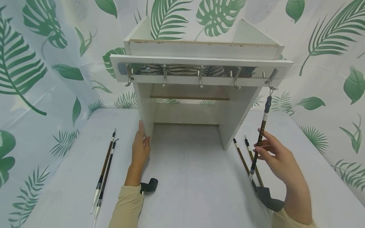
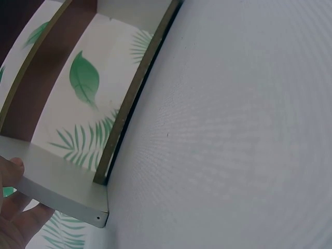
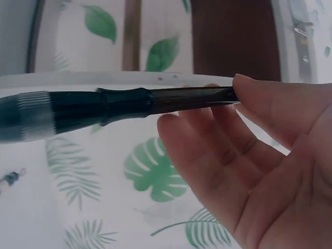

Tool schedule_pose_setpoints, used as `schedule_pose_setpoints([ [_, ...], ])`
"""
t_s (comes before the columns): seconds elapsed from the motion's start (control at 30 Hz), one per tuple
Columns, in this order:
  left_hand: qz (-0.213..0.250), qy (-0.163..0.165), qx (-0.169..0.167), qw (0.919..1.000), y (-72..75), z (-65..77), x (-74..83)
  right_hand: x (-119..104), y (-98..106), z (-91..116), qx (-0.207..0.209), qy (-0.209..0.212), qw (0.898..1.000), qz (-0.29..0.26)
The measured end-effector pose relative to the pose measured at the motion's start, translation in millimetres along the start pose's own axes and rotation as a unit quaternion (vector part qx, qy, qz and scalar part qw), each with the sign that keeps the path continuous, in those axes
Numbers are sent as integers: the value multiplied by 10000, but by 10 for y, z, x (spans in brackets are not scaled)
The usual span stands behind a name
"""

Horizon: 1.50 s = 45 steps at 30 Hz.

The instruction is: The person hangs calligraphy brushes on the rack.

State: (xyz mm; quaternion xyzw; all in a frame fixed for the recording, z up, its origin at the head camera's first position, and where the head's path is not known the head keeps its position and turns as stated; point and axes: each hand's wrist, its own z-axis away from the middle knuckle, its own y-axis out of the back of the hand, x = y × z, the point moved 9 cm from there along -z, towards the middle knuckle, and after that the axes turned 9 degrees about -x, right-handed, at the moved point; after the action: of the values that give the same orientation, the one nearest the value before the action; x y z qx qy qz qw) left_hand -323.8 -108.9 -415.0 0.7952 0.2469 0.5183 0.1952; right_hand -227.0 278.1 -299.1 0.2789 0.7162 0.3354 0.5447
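A calligraphy brush [image 1: 264, 118] with a dark brown handle hangs tip down at the rightmost hook [image 1: 272, 79], its cord loop at the hook's end. My right hand [image 1: 278, 156] pinches its handle between thumb and fingers; the right wrist view shows the brush's black ferrule [image 3: 124, 105] close up. The hooks sit on a metal strip along a white rack [image 1: 182, 57]. With my left hand [image 1: 141, 147] I grip the rack's left side panel [image 2: 62, 187], thumb on the inner face and fingers outside it.
Two more brushes [image 1: 106, 167] lie left of my left arm. Another pair of brushes [image 1: 242, 158] lies beside the right panel, partly behind the held brush. A black wrist camera mount [image 1: 268, 198] juts from each wrist. Leaf-patterned cloth [image 1: 328, 104] surrounds the white table [image 1: 185, 190].
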Motion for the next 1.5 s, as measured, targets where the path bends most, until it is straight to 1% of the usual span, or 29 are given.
schedule_pose_setpoints([
  [0.13,36,28,-16,10000,-5,0,-10,80,-71,-72,-51,-285,9994,189],
  [0.3,46,-18,-9,10000,-3,1,2,214,-193,-162,-147,-581,9980,182],
  [0.33,45,-50,-3,10000,-2,1,10,271,-228,-183,-165,-645,9976,166],
  [0.43,14,-119,17,9999,2,3,28,541,-360,-261,-99,-797,9966,193],
  [0.47,12,-139,23,9999,5,4,35,586,-395,-280,-141,-879,9959,172],
  [0.57,19,-149,42,9999,10,6,40,612,-465,-309,-185,-986,9948,181],
  [0.6,26,-150,46,9999,11,6,41,553,-473,-306,-263,-994,9946,165],
  [0.7,41,-148,55,9999,14,7,37,500,-510,-316,-339,-994,9944,76],
  [0.93,15,-147,65,9999,14,1,26,643,-644,-355,-573,-1071,9926,31],
  [1.03,2,-120,41,9999,6,-6,15,727,-722,-359,-857,-1207,9890,33],
  [1.17,-2,-79,6,10000,-2,-11,6,851,-849,-336,-1424,-1458,9790,35],
  [1.23,-5,-65,-5,10000,-4,-11,3,898,-883,-320,-1587,-1549,9751,77],
  [1.33,-18,-65,2,10000,-3,-10,4,951,-876,-306,-1593,-1647,9733,163],
  [1.5,-23,-118,41,9999,7,-4,17,1042,-830,-275,-1536,-1969,9680,242],
])
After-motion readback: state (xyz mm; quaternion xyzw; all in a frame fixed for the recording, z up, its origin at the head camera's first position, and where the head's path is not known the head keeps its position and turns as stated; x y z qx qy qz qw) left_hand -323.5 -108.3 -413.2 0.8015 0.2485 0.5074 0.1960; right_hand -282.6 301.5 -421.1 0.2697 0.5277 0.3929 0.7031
